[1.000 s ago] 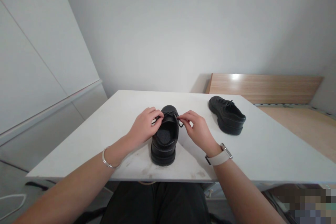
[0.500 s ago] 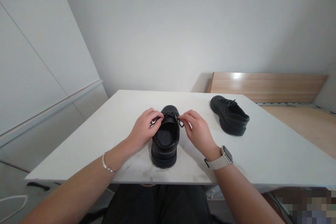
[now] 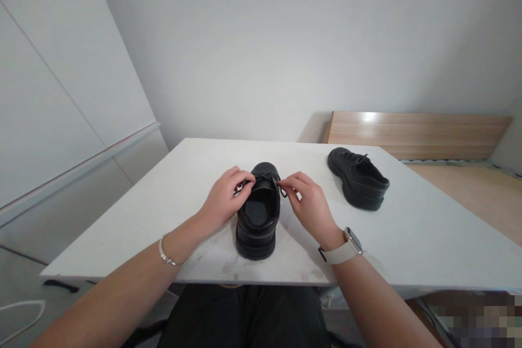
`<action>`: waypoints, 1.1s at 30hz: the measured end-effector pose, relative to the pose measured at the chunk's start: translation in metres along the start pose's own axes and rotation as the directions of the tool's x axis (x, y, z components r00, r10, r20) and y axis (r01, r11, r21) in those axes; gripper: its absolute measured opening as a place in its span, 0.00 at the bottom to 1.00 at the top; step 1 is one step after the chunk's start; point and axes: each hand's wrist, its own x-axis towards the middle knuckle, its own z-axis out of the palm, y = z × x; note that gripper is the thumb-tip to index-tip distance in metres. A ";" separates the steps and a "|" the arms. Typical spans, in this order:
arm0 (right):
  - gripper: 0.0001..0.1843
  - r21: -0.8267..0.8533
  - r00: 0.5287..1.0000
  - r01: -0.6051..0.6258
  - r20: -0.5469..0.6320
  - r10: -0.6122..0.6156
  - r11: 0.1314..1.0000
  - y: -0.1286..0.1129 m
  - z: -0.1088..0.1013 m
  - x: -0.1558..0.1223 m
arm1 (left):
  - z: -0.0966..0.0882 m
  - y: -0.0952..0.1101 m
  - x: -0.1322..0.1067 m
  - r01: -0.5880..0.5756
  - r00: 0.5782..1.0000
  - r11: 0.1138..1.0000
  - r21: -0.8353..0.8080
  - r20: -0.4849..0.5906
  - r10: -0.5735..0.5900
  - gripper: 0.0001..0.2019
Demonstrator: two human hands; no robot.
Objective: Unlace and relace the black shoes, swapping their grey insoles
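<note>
A black shoe stands upright near the table's front edge, heel toward me and toe pointing away. Its black shoelace crosses over the tongue. On the shoe's left side my left hand pinches the lace between thumb and fingers. Across from it, my right hand pinches the lace on the right, with a loop hanging just below the fingertips. The fingers partly hide the lace ends. Farther back on the right rests a second black shoe, its lace tied in a bow.
The white table has smudges near its front edge. Behind it rises a grey wall. White cabinet panels stand on the left. A wooden headboard and bed frame are at the right.
The camera view has shifted very slightly. Both hands keep their pinch on the shoelace, and the shoes stay where they were.
</note>
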 end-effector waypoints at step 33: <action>0.15 -0.043 0.996 -0.082 0.044 0.084 0.996 -0.034 -0.006 0.010 | -0.002 0.002 0.001 -0.012 1.000 1.000 0.011 0.008 0.012 0.07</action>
